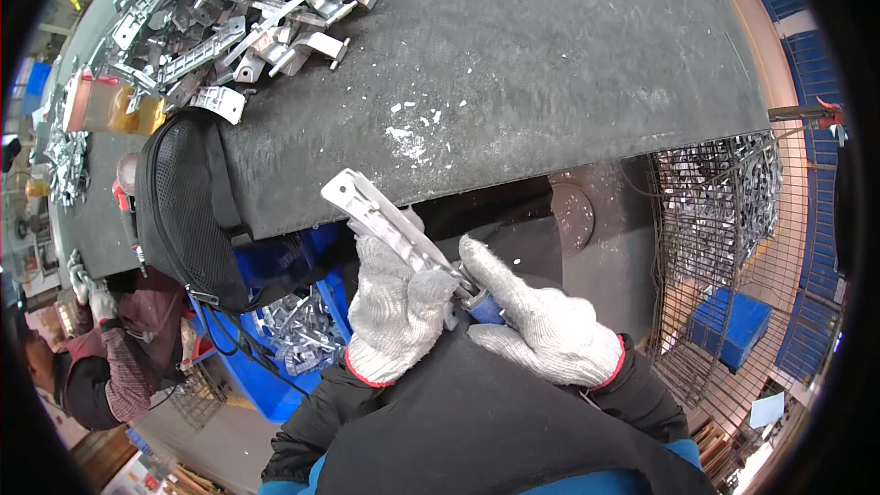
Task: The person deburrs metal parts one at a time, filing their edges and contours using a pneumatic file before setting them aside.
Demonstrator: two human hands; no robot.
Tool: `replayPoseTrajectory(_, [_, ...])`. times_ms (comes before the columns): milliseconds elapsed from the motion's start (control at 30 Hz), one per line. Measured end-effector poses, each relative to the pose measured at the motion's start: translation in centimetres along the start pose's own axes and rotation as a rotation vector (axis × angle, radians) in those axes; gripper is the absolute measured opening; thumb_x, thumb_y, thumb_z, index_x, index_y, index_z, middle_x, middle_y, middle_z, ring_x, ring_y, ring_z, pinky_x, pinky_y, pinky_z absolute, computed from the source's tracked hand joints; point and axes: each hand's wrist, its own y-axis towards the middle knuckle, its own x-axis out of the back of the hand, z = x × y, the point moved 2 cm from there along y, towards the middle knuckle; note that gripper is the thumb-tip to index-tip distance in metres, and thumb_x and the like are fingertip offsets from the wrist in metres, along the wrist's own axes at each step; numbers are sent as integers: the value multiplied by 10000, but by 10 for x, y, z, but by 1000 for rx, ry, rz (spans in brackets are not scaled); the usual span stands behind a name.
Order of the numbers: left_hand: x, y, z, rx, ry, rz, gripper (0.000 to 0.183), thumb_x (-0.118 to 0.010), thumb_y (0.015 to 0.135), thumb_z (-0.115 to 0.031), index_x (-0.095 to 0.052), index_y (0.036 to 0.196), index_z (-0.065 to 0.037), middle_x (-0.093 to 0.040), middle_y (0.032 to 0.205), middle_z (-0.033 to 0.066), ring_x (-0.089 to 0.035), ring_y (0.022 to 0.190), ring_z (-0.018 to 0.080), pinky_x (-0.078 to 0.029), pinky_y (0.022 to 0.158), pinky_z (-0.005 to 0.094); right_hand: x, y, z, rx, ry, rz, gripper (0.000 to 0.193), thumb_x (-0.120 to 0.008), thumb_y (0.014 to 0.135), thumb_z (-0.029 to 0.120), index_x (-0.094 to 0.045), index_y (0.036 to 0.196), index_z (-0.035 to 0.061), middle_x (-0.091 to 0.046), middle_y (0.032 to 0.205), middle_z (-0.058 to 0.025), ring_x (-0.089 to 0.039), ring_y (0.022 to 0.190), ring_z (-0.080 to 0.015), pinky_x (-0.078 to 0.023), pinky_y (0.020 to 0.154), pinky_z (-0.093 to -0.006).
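At workbench's (550, 64) near edge | our left hand (394, 312) grips 1 metal bracket (390, 225), slanting far-left to near-right | our right hand (545, 325), by its near end, grips blue tool (486, 309)

Free room: broad stretch of dark tabletop (568, 64), centre to right, beyond the hands; low white chips (408, 142) lie there.
Obstacle, far left: piled metal parts (247, 9), jumbled, ends jutting.
Obstacle, left: black mesh bag (188, 206), bulky, at the table's near edge, hampering leftward passage.
Obstacle, near left: blue bin (252, 394), walls raised.
Obstacle, right: wire cage (674, 312), mesh sides barring sideways reach.
Between: metal bracket (390, 220), left hand (394, 312), slanting far left.
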Motion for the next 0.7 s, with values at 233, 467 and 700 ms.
replayPoseTrajectory(233, [12,23,-14,3,28,19,771,-640,950,-675,-501,1299,-2,-634,943,65,-604,760,121,-505,631,276,5,-3,-31,14,567,44,803,-662,938,65,-280,1645,52,-538,1535,-196,-664,1246,-288,-532,1011,-350])
replayPoseTrajectory(467, [18,29,-22,146,-810,246,451,-479,1084,-461,-553,1148,-21,-542,557,68,-547,543,233,-487,706,464,33,-35,-33,117,961,-243,912,-717,803,-55,-282,1604,-44,-632,1307,-181,-675,587,-209,-557,465,-306])
replayPoseTrajectory(700, [11,27,-32,84,-972,412,471,-480,1082,-430,-551,1243,6,-539,605,42,-592,591,252,-550,864,580,37,-28,-14,143,-14,-220,842,-779,904,232,-360,1630,152,-718,1301,-128,-766,957,-319,-596,839,-342])
